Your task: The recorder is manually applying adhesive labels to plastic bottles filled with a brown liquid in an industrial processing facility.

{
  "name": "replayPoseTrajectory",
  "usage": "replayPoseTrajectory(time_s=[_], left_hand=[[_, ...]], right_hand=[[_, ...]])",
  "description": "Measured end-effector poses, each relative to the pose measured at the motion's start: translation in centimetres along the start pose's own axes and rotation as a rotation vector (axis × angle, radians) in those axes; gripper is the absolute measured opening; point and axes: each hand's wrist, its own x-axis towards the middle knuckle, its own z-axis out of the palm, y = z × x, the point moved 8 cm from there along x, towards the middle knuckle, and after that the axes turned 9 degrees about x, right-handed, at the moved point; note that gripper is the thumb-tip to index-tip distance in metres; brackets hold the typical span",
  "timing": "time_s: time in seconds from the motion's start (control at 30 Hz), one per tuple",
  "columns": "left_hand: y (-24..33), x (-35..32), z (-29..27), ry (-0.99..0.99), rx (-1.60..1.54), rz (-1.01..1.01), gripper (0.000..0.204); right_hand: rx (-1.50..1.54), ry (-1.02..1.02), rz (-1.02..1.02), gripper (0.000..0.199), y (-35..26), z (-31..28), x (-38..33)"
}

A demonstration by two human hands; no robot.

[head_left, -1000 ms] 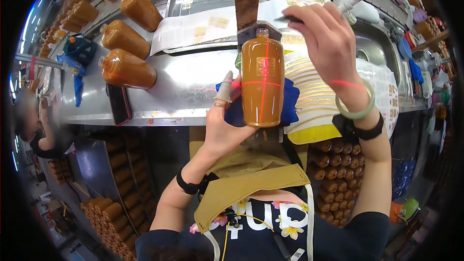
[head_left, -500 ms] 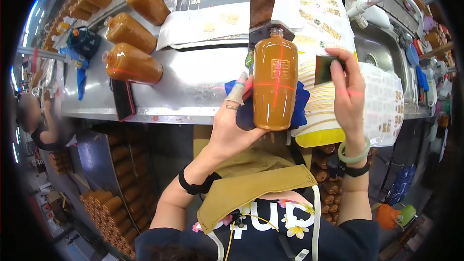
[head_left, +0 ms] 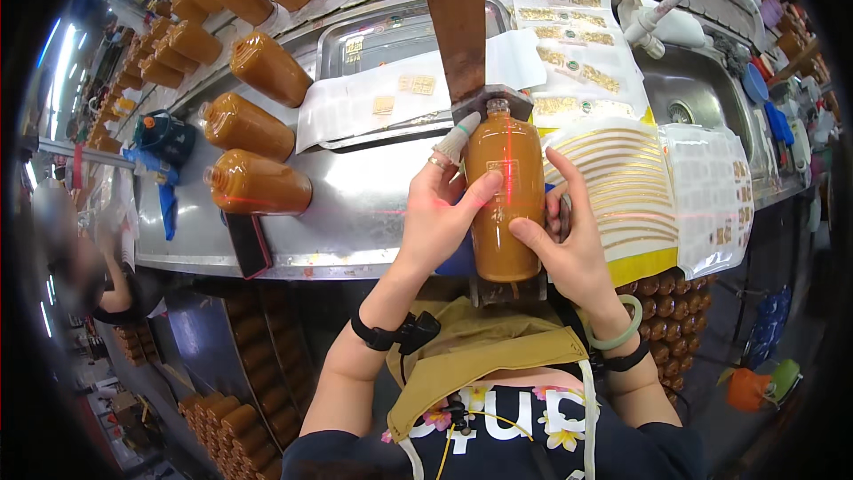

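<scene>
Bottle [head_left: 505,196] of amber-brown liquid stands upright between my two hands at the front edge of the steel counter [head_left: 355,204], a thin red laser cross falling on its front. My left hand [head_left: 442,213] wraps its left side, thumb laid across the front, forefinger wearing a pale finger cot beside the neck. My right hand [head_left: 569,244] presses the right side, fingers spread flat against the bottle. Just behind the neck a brown wooden post [head_left: 458,18] rises. To the right lie sheets of gold labels [head_left: 622,178]; to the left more filled bottles [head_left: 258,182] lie on their sides along the counter.
</scene>
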Motion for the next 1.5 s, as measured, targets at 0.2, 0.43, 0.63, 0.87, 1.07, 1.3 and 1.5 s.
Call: replayPoseTrajectory(time_s=[0.2, 0.43, 0.63, 0.87, 1.07, 1.3, 1.5], left_hand=[[-0.2, 0.2, -0.2, 0.035, 0.012, -0.022, 0.06], [-0.1, 0.5, -0.5, 0.078, 0.005, -0.038, 0.056], [-0.5, 0.5, -0.9, 0.084, -0.004, -0.039, 0.049], [-2.4, -2.2, -0.9, -0.021, -0.125, -0.014, 0.089], [-1.2, -7.8, -0.3, -0.073, 0.339, 0.267, 0.134], [-0.9, -8.5, 0.1, 0.172, 0.605, 0.305, 0.118], [-1.3, -8.5, -0.7, 0.142, 0.608, 0.276, 0.115]], right_hand=[[-0.024, -0.012, -0.015, 0.085, -0.1, -0.2, -0.1], [-0.057, -0.002, -0.04, 0.085, -0.4, -0.1, 0.1], [-0.122, -0.051, 0.005, 0.084, -1.4, -0.8, 0.2], [-0.421, -0.035, -0.616, 0.042, -10.5, -1.1, 2.8], [-0.894, -0.523, -0.858, 0.036, -10.7, 6.1, 0.4], [-1.046, -0.282, -1.101, 0.024, -12.9, 5.6, 4.6], [-0.882, -0.807, -1.263, 0.024, -9.9, 7.2, -2.6]])
